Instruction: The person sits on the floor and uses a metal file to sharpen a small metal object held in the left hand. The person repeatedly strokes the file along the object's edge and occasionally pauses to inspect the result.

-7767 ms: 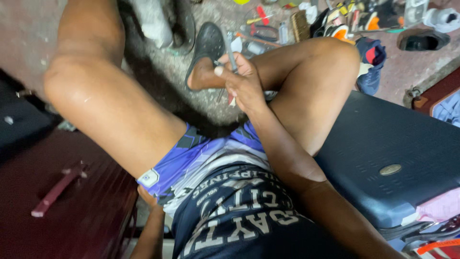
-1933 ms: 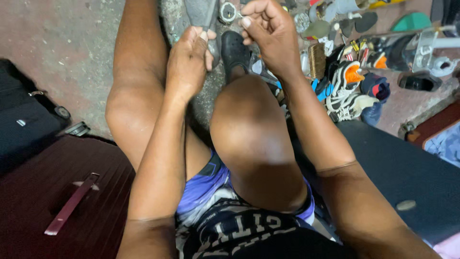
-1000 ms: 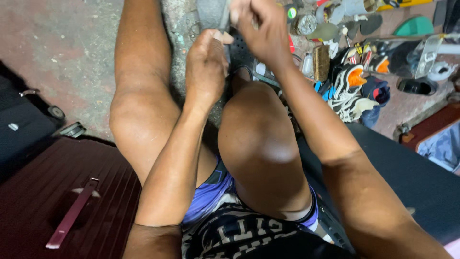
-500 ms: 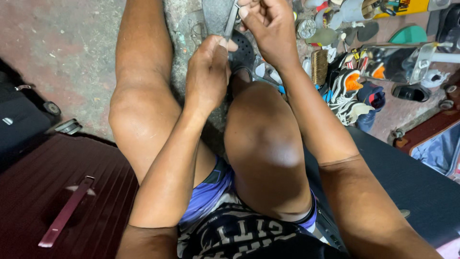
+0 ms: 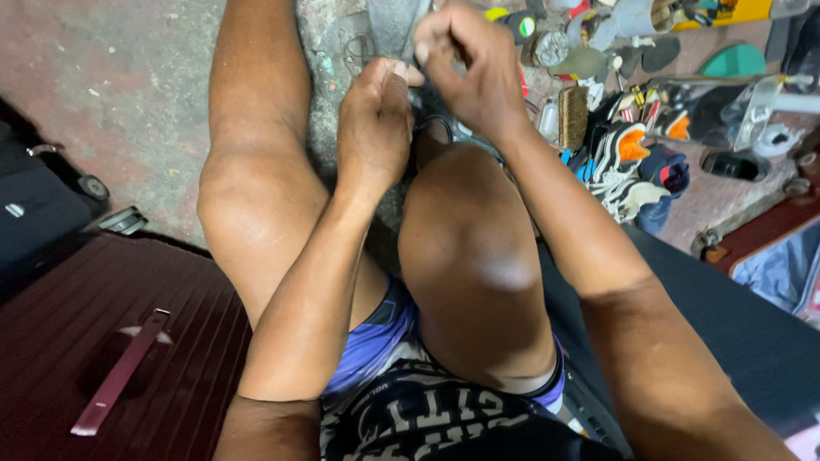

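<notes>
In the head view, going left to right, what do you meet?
Black wheeled case → maroon suitcase → left hand → right hand → bristle brush → pile of sneakers → black shoe sole.

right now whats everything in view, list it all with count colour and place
grey piece: one, grey, top centre, both hands on it
scissors: one pair, dark handles, floor behind the raised knee, partly hidden
brush: one, brown bristles, right of the hands
sports shoe: one, black, white and orange, on the right
pile of soles and small bits: count unclear, mixed colours, top right
maroon suitcase: one, dark red, bottom left
black suitcase: one, left edge
dark lid: one, navy, lower right
left hand: grip shut on the grey piece
right hand: pinching at its top
</notes>
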